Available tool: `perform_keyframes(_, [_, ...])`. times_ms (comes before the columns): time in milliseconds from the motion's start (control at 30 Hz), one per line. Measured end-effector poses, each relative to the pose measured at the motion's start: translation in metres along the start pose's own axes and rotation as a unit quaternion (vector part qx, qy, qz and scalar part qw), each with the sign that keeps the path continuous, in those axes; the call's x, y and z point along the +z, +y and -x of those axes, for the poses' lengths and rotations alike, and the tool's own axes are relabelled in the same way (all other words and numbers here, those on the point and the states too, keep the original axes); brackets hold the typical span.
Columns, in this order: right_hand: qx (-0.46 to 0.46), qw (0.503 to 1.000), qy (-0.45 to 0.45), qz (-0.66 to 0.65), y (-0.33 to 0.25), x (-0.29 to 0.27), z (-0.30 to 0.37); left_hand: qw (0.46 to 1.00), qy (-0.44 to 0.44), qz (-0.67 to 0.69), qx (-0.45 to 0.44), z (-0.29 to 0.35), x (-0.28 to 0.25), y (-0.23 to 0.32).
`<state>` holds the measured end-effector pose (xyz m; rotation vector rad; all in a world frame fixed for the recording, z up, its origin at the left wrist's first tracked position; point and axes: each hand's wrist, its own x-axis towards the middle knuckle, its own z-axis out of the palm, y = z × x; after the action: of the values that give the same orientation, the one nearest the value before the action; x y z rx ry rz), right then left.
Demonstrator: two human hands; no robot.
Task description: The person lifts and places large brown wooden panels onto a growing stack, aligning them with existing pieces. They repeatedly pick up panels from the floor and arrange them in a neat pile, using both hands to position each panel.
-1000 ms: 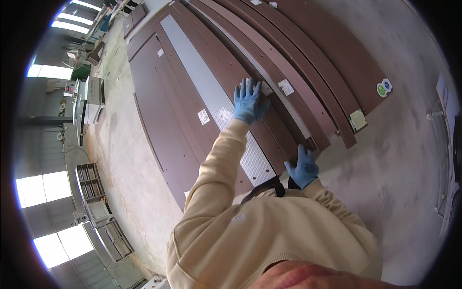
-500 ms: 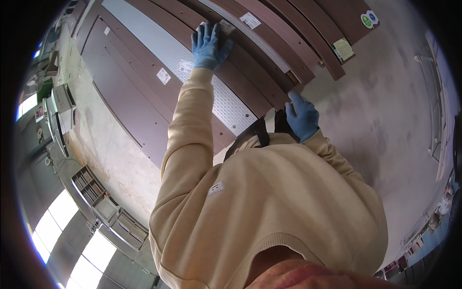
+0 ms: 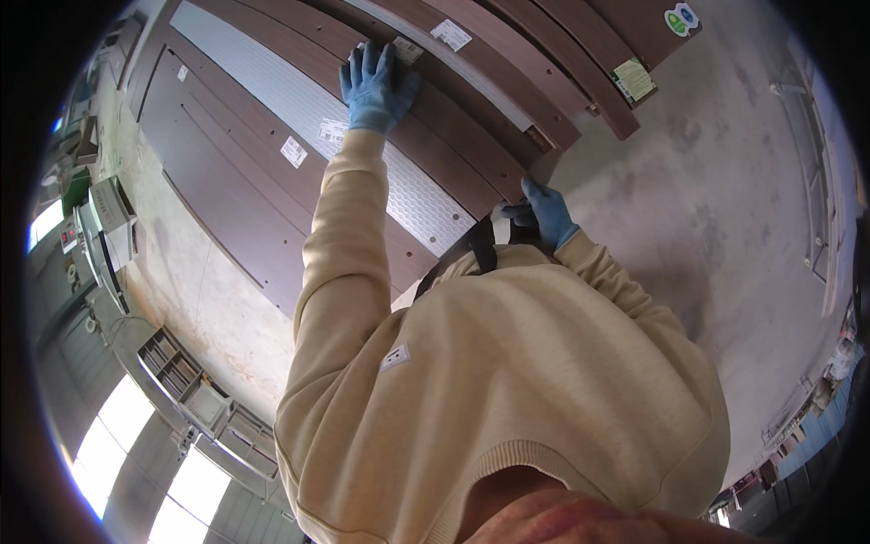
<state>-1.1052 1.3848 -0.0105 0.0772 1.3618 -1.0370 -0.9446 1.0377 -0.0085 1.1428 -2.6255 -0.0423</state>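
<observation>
Gloved hands [image 3: 377,83] on brown panel [image 3: 453,127]

Long dark-brown panels [image 3: 453,109] lie stacked on the grey concrete floor [image 3: 725,227].

Left hand [image 3: 376,83] stretched out flat, fingers spread; right hand [image 3: 542,210] curled close.

you wear a cream knit sweater with long sleeves and a ribbed hem, a small white tag on its side, blue gloves on your left hand [image 3: 376,83] and right hand [image 3: 544,213], and a dark strap across the chest.
</observation>
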Motion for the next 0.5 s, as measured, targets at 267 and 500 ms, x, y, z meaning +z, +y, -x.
perform_keyframes(267, [-0.019,0.999,-0.035,-0.001,-0.052,0.015,0.046,0.942,0.192,0.179,-0.210,-0.017,0.001,0.005])
perform_keyframes(500, [-0.026,0.996,-0.085,-0.006,-0.073,0.031,0.081,0.507,0.098,0.742,-0.428,-0.042,-0.010,-0.033])
